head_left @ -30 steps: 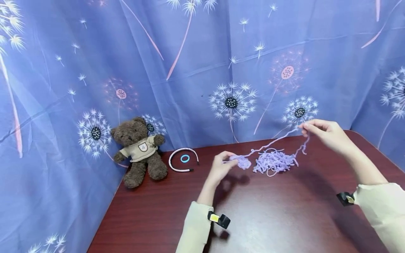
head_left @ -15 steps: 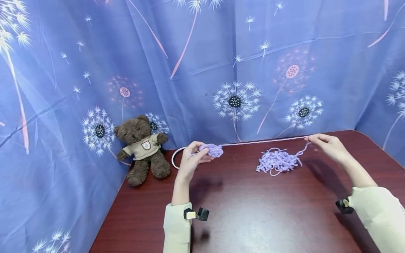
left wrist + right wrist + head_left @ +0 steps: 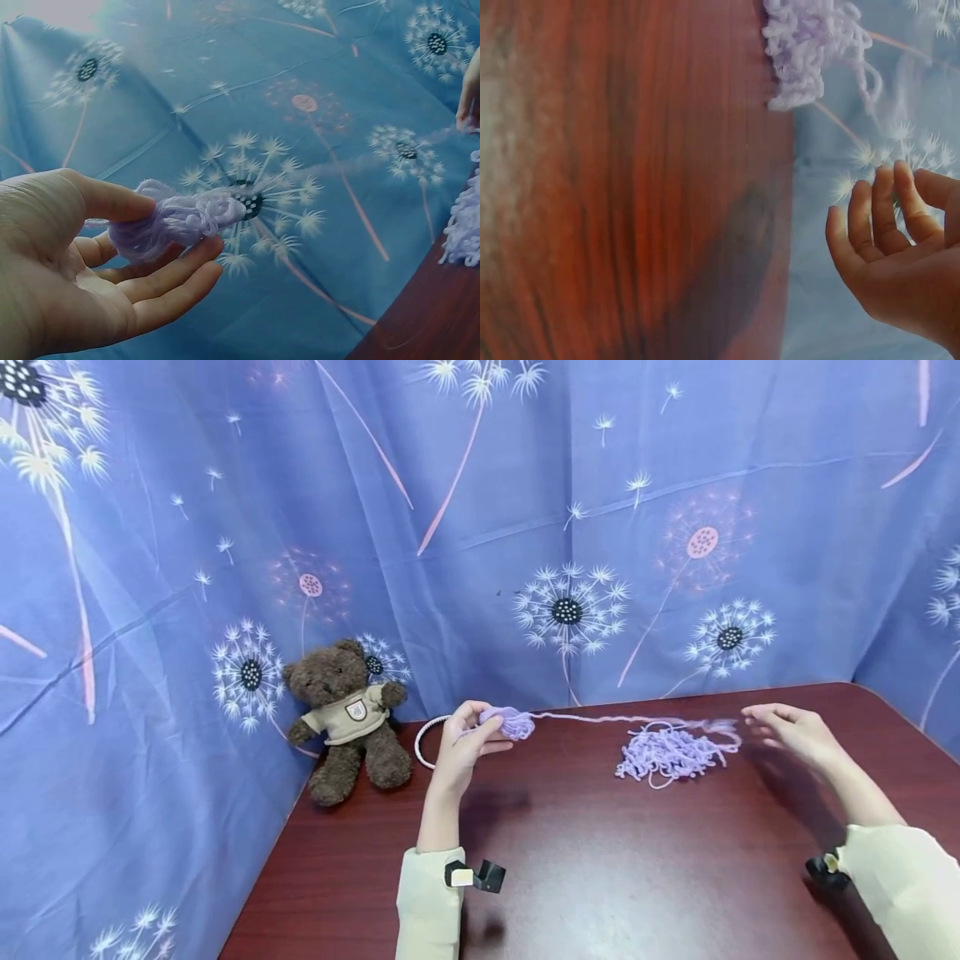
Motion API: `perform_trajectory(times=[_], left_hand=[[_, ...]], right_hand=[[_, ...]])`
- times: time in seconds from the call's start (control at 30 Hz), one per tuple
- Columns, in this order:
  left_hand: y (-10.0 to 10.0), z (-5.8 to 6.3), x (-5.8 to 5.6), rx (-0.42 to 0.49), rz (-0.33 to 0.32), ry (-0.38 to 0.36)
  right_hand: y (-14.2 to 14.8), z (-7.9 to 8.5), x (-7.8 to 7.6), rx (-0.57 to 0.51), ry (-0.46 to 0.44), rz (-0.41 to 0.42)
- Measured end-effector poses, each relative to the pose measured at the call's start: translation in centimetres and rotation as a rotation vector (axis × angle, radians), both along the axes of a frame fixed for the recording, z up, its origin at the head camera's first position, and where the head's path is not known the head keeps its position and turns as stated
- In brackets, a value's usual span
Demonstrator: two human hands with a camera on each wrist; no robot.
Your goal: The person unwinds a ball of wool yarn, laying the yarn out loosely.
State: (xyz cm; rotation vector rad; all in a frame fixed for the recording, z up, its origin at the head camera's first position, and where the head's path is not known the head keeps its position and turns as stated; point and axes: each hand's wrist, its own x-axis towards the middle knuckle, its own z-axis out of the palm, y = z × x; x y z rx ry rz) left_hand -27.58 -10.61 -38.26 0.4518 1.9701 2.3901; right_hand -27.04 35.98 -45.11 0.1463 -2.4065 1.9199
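A small wound bundle of lilac yarn (image 3: 510, 722) is pinched between the thumb and fingers of my left hand (image 3: 463, 739), raised above the table. In the left wrist view the yarn bundle (image 3: 169, 221) has looped strands, and the lower fingers extend beneath it. From it a strand (image 3: 592, 718) runs right to a loose, tangled heap of lilac yarn (image 3: 667, 753) on the table. My right hand (image 3: 795, 735) is just right of the strand's blurred far end, apart from it. In the right wrist view the right hand (image 3: 900, 232) has loosely bent fingers and holds nothing.
A brown teddy bear (image 3: 348, 718) in a beige top sits at the table's back left. A white headband (image 3: 422, 745) lies partly hidden behind my left hand. The dark red wooden table (image 3: 585, 852) ends at a blue dandelion-print curtain (image 3: 465, 610).
My left hand drew the bundle leftward and up, pulling the strand taut. My right hand lowered, then let go of the yarn; the strand now sags and its end is blurred with motion.
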Motion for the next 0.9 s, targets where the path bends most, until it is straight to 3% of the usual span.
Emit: perform_trajectory(times=[0.1,0.23,0.33,0.47,0.6,0.77,0.9], left_hand=[[0.9,-0.1,0.1,-0.003,-0.048,0.003],[1.9,-0.2,0.3,-0.014,-0.102,0.002],[2.3,-0.1,0.6,-0.009,-0.115,-0.007],[2.7,0.0,0.8,-0.004,-0.137,-0.004],[3.2,-0.2,0.9,-0.013,-0.165,0.002],[3.2,-0.5,0.8,-0.042,-0.164,0.005],[2.7,-0.4,0.7,-0.032,-0.114,0.005]], right_hand=[[-1.3,0.5,0.2,0.174,0.034,-0.018],[-5.3,2.4,0.5,0.396,0.111,-0.050],[-9.6,4.0,0.9,0.456,0.185,-0.005],[-15.5,5.2,1.5,0.374,0.235,0.133],[-19.7,4.9,1.7,0.233,0.201,0.254],[-21.5,4.2,1.9,0.156,0.132,0.266],[-21.8,4.3,1.8,0.191,0.137,0.315]])
